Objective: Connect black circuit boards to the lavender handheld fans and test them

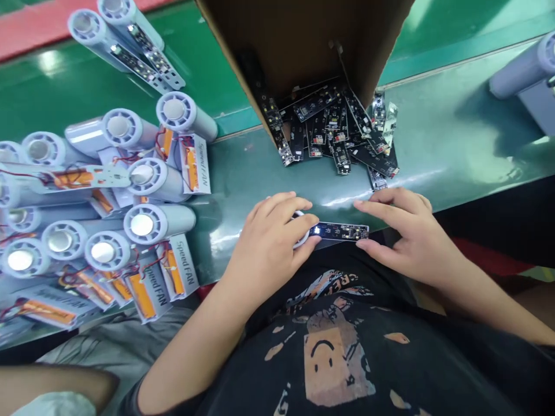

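Note:
My left hand [284, 231] is closed around a small handheld fan, with only part of its pale round rim [300, 230] showing between the fingers. A dark circuit board [340, 231] sticks out from that rim to the right, with a bright white light lit near its left end. My right hand [396, 231] is by the board's right end, thumb and fingers spread apart. Its thumb tip is close to the board's lower corner; whether it touches is hard to tell. Most of the fan is hidden under my left hand.
A cardboard box [303, 34] lies open towards me, with loose circuit boards [333, 124] spilling onto the green bench [243, 173]. Several grey fan bodies [160, 222] with orange batteries crowd the left. Another grey fan [522, 72] is at far right. A person's leg [52, 381] shows lower left.

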Demonstrator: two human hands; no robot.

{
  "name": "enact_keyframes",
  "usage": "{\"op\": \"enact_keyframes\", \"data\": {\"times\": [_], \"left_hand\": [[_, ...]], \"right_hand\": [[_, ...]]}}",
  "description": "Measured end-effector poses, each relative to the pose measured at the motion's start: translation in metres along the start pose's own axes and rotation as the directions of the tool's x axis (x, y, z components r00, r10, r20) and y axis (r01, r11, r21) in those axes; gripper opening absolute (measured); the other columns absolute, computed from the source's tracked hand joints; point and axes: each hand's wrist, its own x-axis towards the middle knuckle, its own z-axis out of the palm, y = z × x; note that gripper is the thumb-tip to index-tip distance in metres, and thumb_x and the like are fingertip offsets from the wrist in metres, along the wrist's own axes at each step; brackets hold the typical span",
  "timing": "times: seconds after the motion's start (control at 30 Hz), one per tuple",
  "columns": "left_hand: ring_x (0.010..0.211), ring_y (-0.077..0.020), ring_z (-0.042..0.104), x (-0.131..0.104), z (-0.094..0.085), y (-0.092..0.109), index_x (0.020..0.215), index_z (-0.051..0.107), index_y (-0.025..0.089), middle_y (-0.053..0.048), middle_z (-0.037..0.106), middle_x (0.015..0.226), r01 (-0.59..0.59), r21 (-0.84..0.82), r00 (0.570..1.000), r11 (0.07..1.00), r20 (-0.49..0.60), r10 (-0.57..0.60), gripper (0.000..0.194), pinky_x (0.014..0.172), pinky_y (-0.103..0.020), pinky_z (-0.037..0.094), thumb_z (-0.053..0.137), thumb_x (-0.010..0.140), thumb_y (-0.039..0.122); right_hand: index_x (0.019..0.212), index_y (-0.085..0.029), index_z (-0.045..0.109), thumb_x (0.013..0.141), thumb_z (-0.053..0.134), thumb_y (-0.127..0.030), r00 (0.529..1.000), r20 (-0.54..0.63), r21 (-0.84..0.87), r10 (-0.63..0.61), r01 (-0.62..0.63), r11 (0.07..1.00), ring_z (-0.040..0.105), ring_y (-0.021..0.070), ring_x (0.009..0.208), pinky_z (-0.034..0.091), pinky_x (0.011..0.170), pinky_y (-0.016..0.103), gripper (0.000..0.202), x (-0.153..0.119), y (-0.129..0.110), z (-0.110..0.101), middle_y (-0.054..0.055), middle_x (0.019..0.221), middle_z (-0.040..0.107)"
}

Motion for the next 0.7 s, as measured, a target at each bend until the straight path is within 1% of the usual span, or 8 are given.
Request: {"op": "enact_keyframes", "data": {"times": [0.07, 0.17, 0.27, 0.4, 0.57, 0.63, 0.7], "left_hand": [[0.119, -0.0332, 0.058, 0.001, 0.001, -0.001, 0.102, 0.069, 0.017, -0.010, 0.068, 0.117, -0.014, 0.000, 1.000, 1.000, -0.009, 0.014, 0.014, 0.102, -0.054, 0.048, 0.062, 0.092, 0.023], [0.110, -0.0309, 0.061, 0.003, 0.002, -0.001, 0.100, 0.069, 0.016, -0.010, 0.068, 0.112, -0.035, 0.005, 0.999, 0.999, -0.011, 0.035, 0.013, 0.096, -0.051, 0.050, 0.062, 0.092, 0.023], [0.102, -0.0277, 0.062, 0.004, 0.002, 0.001, 0.098, 0.069, 0.016, -0.009, 0.068, 0.108, -0.038, 0.014, 0.999, 0.999, -0.022, 0.039, 0.013, 0.091, -0.046, 0.052, 0.061, 0.092, 0.023], [0.102, -0.0279, 0.060, 0.004, 0.001, 0.004, 0.098, 0.069, 0.017, -0.009, 0.068, 0.107, -0.012, 0.021, 1.000, 1.000, -0.027, 0.013, 0.012, 0.090, -0.045, 0.051, 0.063, 0.091, 0.023], [0.103, -0.0286, 0.059, 0.005, 0.001, 0.007, 0.097, 0.067, 0.017, -0.009, 0.067, 0.108, 0.037, 0.021, 0.999, 0.999, 0.025, -0.037, 0.012, 0.091, -0.045, 0.051, 0.061, 0.090, 0.024], [0.104, -0.0291, 0.059, 0.004, 0.000, 0.009, 0.102, 0.065, 0.016, -0.010, 0.067, 0.110, 0.061, 0.028, 0.997, 0.998, 0.037, -0.062, 0.015, 0.093, -0.047, 0.050, 0.060, 0.090, 0.024], [0.108, -0.0300, 0.058, 0.002, -0.002, 0.010, 0.114, 0.062, 0.016, -0.011, 0.065, 0.116, 0.077, 0.027, 0.996, 0.997, 0.049, -0.079, 0.026, 0.098, -0.050, 0.049, 0.060, 0.089, 0.021]], "right_hand": [[0.120, -0.024, 0.066, 0.089, 0.065, -0.035, 1.000, 0.016, -0.014, 0.025, -0.024, 1.000, 0.061, 0.0245, 0.106, 0.037, 0.092, 0.042, 0.033, -0.008, 0.007, -0.007, 0.007, 0.113, 0.065], [0.106, -0.025, 0.069, 0.090, 0.064, -0.031, 0.999, -0.005, -0.028, 0.049, -0.049, 0.998, 0.064, 0.0216, 0.097, 0.036, 0.091, 0.042, 0.018, -0.016, 0.009, -0.008, 0.004, 0.103, 0.068], [0.104, -0.025, 0.070, 0.090, 0.065, -0.030, 0.999, -0.030, -0.022, 0.034, -0.035, 0.999, 0.063, 0.0202, 0.092, 0.035, 0.089, 0.041, 0.016, -0.016, 0.003, -0.003, 0.003, 0.100, 0.068], [0.108, -0.023, 0.070, 0.091, 0.064, -0.031, 0.999, -0.044, -0.021, -0.022, 0.021, 1.000, 0.061, 0.0213, 0.093, 0.036, 0.088, 0.040, 0.019, -0.007, -0.010, 0.005, 0.005, 0.101, 0.068], [0.109, -0.022, 0.071, 0.096, 0.058, -0.030, 0.989, -0.064, 0.023, -0.132, 0.133, 0.991, 0.060, 0.0200, 0.091, 0.037, 0.089, 0.039, 0.020, 0.014, -0.026, 0.020, 0.005, 0.102, 0.071], [0.106, -0.023, 0.072, 0.097, 0.056, -0.031, 0.989, -0.060, 0.032, -0.132, 0.134, 0.990, 0.059, 0.0192, 0.089, 0.037, 0.088, 0.038, 0.020, 0.022, -0.030, 0.024, 0.004, 0.099, 0.071], [0.101, -0.024, 0.074, 0.097, 0.056, -0.032, 0.992, -0.052, 0.021, -0.116, 0.117, 0.993, 0.058, 0.0188, 0.086, 0.036, 0.086, 0.037, 0.020, 0.026, -0.032, 0.026, 0.003, 0.095, 0.071]]}}
